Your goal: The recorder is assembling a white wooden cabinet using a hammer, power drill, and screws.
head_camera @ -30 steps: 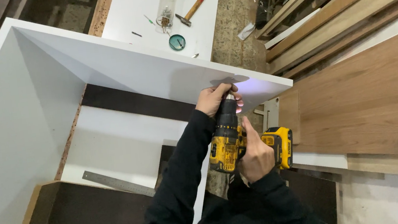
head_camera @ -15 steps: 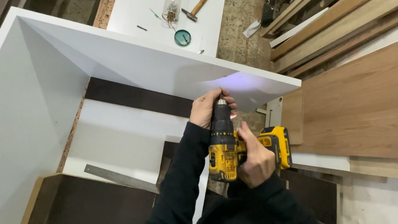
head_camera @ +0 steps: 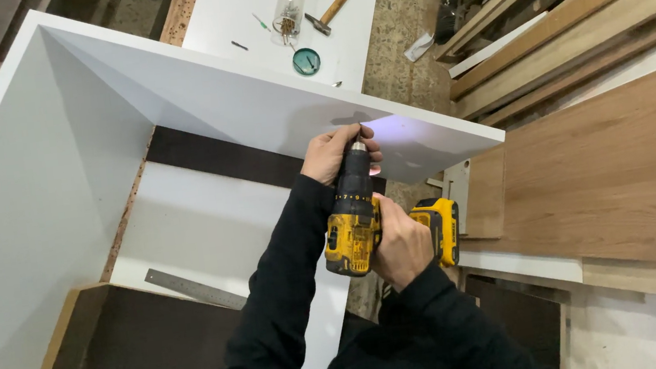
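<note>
A yellow and black cordless drill (head_camera: 358, 222) points away from me at the inner face of a white cabinet panel (head_camera: 252, 106). My right hand (head_camera: 402, 246) grips its handle. My left hand (head_camera: 330, 152) is closed around the chuck and bit tip, fingers against the panel. The drill's lamp throws a bluish patch of light on the panel just right of the tip. The bit itself is hidden by my fingers. Both arms wear black sleeves.
A second white panel (head_camera: 23, 213) meets the first at the far left corner. A steel ruler (head_camera: 195, 288) lies on a white board below. Beyond the panel a hammer (head_camera: 331, 9) and a green round tin (head_camera: 306, 61) lie on a white sheet. Wooden boards (head_camera: 618, 165) stack at right.
The view has shifted slightly, so panel and hands sit a little lower and to the right. Hands and drill keep the same grip against the panel.
</note>
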